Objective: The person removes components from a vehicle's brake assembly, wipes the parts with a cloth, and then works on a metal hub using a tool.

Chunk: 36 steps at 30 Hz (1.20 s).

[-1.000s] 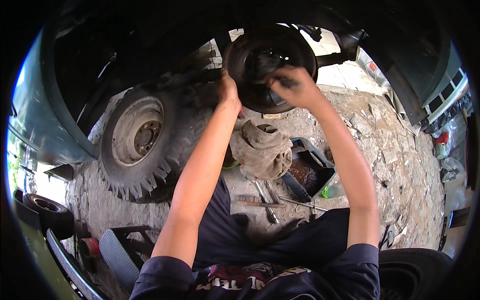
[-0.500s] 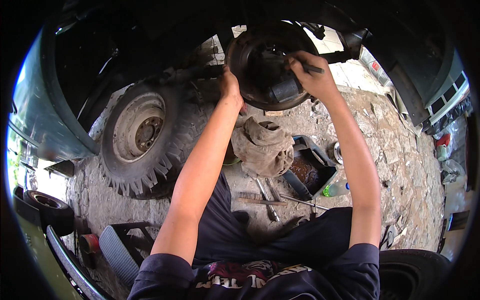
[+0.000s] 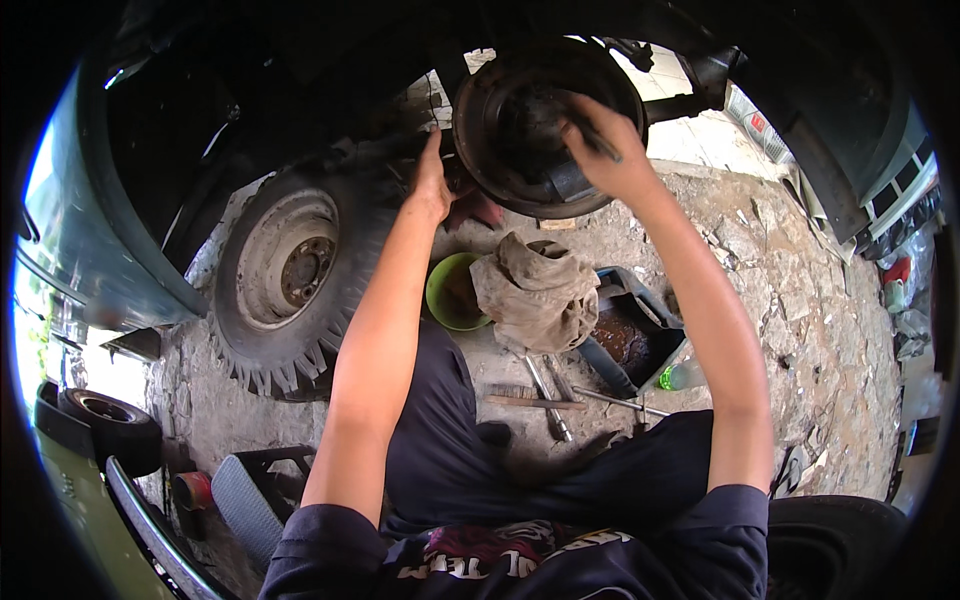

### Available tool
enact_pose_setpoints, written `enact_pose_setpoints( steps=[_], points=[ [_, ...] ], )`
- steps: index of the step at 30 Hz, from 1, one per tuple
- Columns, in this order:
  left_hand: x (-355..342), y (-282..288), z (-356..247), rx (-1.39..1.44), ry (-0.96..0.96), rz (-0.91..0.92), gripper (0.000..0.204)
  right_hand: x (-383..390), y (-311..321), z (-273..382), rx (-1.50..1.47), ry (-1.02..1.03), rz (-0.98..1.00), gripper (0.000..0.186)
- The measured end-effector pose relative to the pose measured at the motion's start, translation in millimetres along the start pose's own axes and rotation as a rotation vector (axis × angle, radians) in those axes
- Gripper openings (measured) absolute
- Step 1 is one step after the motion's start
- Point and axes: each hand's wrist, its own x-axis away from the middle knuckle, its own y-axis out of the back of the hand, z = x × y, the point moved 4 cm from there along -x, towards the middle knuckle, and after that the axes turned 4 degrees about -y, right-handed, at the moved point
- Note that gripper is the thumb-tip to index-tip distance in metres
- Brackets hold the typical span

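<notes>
A dark round brake assembly (image 3: 475, 150) hangs under the vehicle in front of me, greasy and open toward me. My right hand (image 3: 612, 150), blurred by motion, is closed around a dark-handled tool (image 3: 602, 144) at the assembly's right half. Its working end is hidden, so I cannot tell its kind. A dark block-like part (image 3: 568, 182) shows low inside the assembly. My left hand (image 3: 430, 185) is just left of the rim, fingers stretched upward and holding nothing. A dark reddish thing (image 3: 476, 210) lies behind its wrist.
A treaded wheel (image 3: 285, 270) leans at the left. Below the assembly are a green bowl (image 3: 455, 295), a grey-brown rag (image 3: 535, 295) and an oily dark tray (image 3: 625, 345). A wooden brush (image 3: 535, 402), metal bars (image 3: 548, 398) and a green-capped bottle (image 3: 680, 376) lie by my legs.
My left hand has come off the assembly's left rim and shifted left. The right hand with the tool has moved slightly left and down. The green bowl has come into fuller view.
</notes>
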Motion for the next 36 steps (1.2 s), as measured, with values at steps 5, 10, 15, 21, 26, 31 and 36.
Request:
enact_pose_setpoints(
  steps=[5,10,15,21,26,31,36],
  points=[
    [13.8,7.0,-18.9,-0.111,-0.084,-0.065,0.076,-14.8,39.0,4.9,0.097,-0.612,0.196,0.053],
    [20.5,-7.6,-17.6,-0.197,-0.151,-0.094,0.077,-15.5,94.6,19.5,0.126,-0.633,0.344,0.054],
    [15.2,-1.4,-22.3,-0.372,-0.360,-0.313,0.065,-3.1,125.0,27.3,0.194,-0.643,0.346,0.041],
    [45.2,-57.1,-34.8,-0.615,-0.989,-0.187,0.044,29.0,131.5,-0.5,0.332,-0.575,0.467,0.029],
    [63.3,-100.4,-18.3,-0.748,-1.065,0.008,0.031,32.9,127.4,-30.1,0.119,-0.553,0.378,0.020],
    [54.3,-124.9,1.6,-0.907,-1.295,0.204,0.025,36.4,128.0,-56.4,-0.043,-0.573,0.293,0.019],
    [63.3,-138.1,-2.4,-0.986,-1.242,0.192,0.025,44.4,130.6,-64.0,-0.211,-0.522,0.127,0.017]
  ],
)
